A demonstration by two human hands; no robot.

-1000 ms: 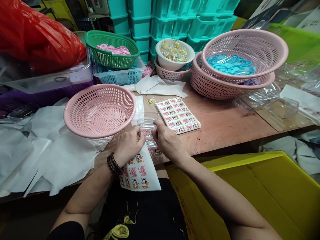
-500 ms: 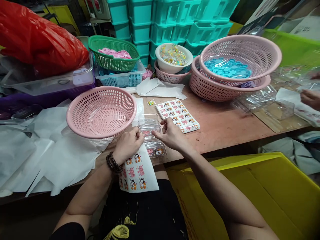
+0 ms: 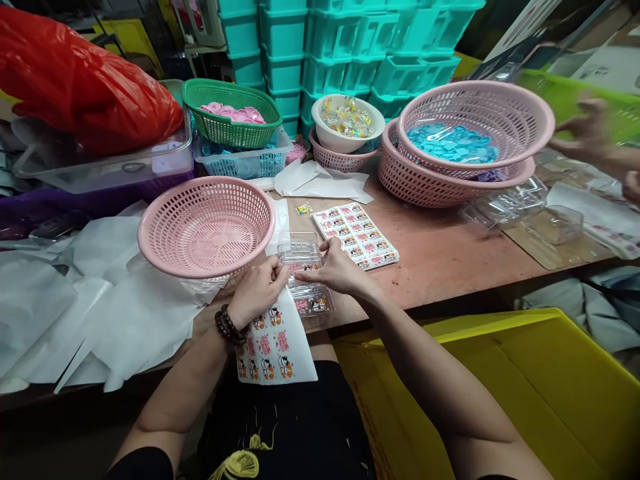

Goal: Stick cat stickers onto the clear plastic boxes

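Note:
My left hand (image 3: 261, 288) is closed on the top edge of a sticker sheet (image 3: 280, 347). The white sheet, printed with cartoon animals and pink lettering, hangs down over my lap. My right hand (image 3: 343, 270) grips the right side of a clear plastic box (image 3: 299, 250), its thumb laid across a sticker on the box. Closer to the table edge lies another clear box (image 3: 315, 303) with a similar sticker on it. A stack of sticker sheets (image 3: 357, 235) rests just beyond my right hand.
A pink basket (image 3: 207, 257) stands left of my hands, beside white backing paper (image 3: 125, 313). Behind are a green basket (image 3: 233, 127), a white bowl (image 3: 347, 137) and stacked pink baskets (image 3: 465, 163). A co-worker's hand (image 3: 590, 137) is at the right, past clear boxes (image 3: 510, 203).
My right thumb has slid left across the sticker on the box. My left hand stays on the sheet. The co-worker's hand has risen towards the stacked pink baskets.

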